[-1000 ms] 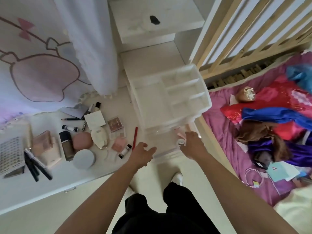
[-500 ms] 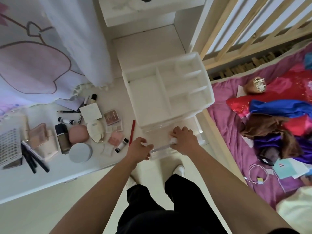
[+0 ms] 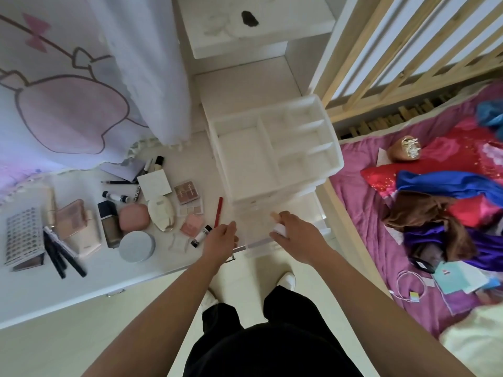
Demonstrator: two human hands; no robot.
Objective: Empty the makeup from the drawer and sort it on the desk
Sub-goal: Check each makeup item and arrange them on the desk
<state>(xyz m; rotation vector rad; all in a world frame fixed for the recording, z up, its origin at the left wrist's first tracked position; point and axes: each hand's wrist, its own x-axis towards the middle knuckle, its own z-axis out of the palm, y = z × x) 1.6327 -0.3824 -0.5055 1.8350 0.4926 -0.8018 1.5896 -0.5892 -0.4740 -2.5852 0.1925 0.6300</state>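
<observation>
Makeup (image 3: 137, 246) laid out on desk (image 3: 54, 289), left side. L hand (image 3: 220, 240) curled at drawer (image 3: 254, 229) near-left corner; grip cannot be told. R hand (image 3: 298, 236) grasps small bottle (image 3: 279, 228) over open drawer, near side of organizer (image 3: 245, 159).

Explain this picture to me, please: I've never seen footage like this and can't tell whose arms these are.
One camera, worn on a person's head, looks down, so the arms are the wearer's own. The right hand holds a small pale bottle over the clear drawer pulled out of a white organiser. The left hand is at the drawer's corner; its grip is unclear. Makeup lies on the white desk: a red pencil, a round grey compact, a pink case.
</observation>
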